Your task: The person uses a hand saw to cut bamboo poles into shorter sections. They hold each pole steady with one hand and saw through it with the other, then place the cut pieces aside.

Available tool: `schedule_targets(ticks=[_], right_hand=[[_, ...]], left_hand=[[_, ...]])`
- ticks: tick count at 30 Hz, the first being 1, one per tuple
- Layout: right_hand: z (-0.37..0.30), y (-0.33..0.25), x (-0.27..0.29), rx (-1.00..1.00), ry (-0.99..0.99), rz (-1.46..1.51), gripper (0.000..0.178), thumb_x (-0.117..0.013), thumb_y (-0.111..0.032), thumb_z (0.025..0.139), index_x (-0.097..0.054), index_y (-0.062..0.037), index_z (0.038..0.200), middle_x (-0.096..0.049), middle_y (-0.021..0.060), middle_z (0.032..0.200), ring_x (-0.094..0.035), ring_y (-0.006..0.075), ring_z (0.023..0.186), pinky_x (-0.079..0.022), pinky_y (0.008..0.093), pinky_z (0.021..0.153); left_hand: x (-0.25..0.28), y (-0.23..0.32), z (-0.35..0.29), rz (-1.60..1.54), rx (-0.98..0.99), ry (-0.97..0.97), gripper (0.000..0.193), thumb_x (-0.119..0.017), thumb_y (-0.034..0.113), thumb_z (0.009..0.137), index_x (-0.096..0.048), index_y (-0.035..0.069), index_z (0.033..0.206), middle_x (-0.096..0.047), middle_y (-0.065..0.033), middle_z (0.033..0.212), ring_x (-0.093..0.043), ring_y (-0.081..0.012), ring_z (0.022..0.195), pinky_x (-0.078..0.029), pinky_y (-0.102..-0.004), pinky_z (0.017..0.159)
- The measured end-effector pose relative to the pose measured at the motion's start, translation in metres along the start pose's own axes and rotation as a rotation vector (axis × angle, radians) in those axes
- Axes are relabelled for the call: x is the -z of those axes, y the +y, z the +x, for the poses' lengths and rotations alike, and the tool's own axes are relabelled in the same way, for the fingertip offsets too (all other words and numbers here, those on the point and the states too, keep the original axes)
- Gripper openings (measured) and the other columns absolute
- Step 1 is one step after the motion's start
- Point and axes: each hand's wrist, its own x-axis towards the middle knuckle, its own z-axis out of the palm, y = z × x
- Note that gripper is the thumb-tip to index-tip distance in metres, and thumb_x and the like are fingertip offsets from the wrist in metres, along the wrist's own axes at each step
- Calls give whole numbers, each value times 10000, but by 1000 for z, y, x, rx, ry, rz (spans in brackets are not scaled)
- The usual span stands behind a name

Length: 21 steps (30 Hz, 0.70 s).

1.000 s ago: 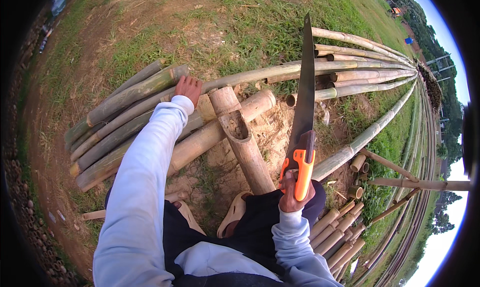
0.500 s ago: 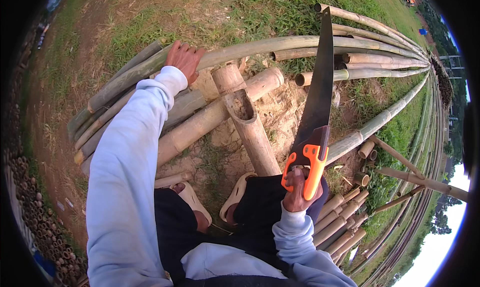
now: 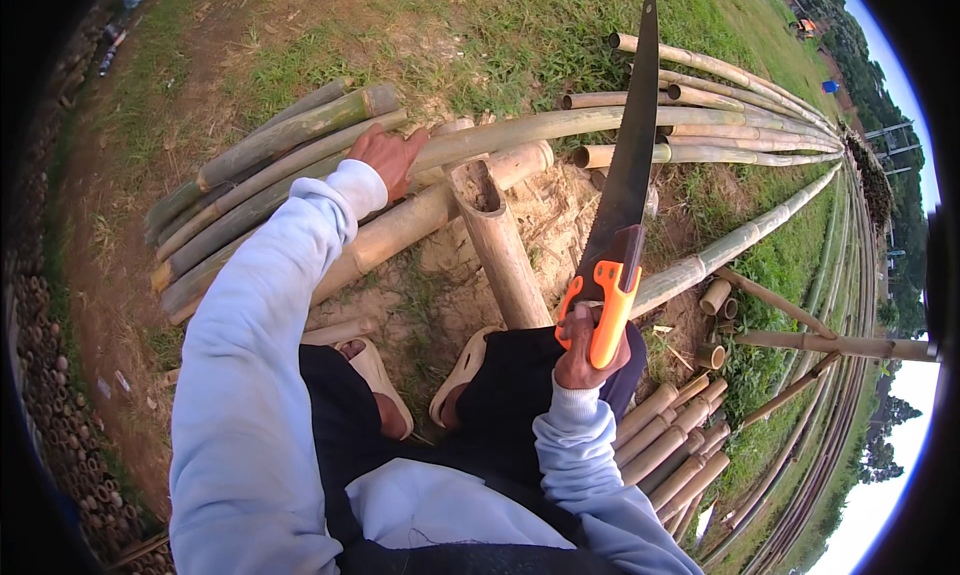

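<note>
My right hand (image 3: 585, 350) is closed around the orange-and-black handle of a handsaw (image 3: 622, 165), its dark blade pointing up and away. My left hand (image 3: 388, 161) is at the near end of a long bamboo pole (image 3: 530, 130), fingers apart, one stretched toward the pole; whether it touches is hard to see. A cut bamboo piece (image 3: 300, 137) lies just beyond that hand, on a pile of bamboo lengths (image 3: 235, 215). Below the pole stands a support of a thick bamboo log (image 3: 390, 237) and a slanted bamboo post (image 3: 505, 255) with an open, hollowed top.
More long poles (image 3: 720, 65) fan out toward the far right. Short bamboo lengths (image 3: 670, 440) are stacked by my right knee, near a bamboo frame (image 3: 835, 345). Many small cut pieces (image 3: 75, 435) cover the ground far left. Sawdust (image 3: 450, 265) lies around the support.
My left hand has shifted slightly right and nearer, off the cut bamboo piece, whose end now shows on the pile. The saw stays in my right hand, moved slightly left.
</note>
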Motion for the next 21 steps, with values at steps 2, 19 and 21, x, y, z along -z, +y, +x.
schedule_targets(ticks=[2, 19, 21], right_hand=[[0, -3, 8, 82, -41, -89, 69, -614, -13, 937, -640, 50, 930, -579, 20, 626, -531, 89, 536, -453, 247, 547], [-19, -19, -35, -75, -186, 117, 81, -621, 13, 936, -625, 27, 856, -599, 40, 618, -562, 111, 531, -446, 252, 527], [-22, -22, -38, -97, -200, 111, 76, -618, 26, 934, -625, 26, 858, -598, 37, 614, -547, 104, 513, -442, 254, 514]], left_hand=[[4, -25, -33, 31, 6, 2, 698, -759, 197, 799, -445, 75, 1409, -711, -237, 929, -669, -452, 1013, -422, -506, 1103], [-108, -231, -341, 310, 607, -51, 743, -822, 207, 760, -476, 148, 1415, -545, -117, 1398, -489, -334, 1342, -333, -493, 1159], [-117, -211, -332, 258, 681, 22, 774, -822, 220, 769, -460, 152, 1451, -521, -109, 1427, -463, -331, 1365, -332, -490, 1161]])
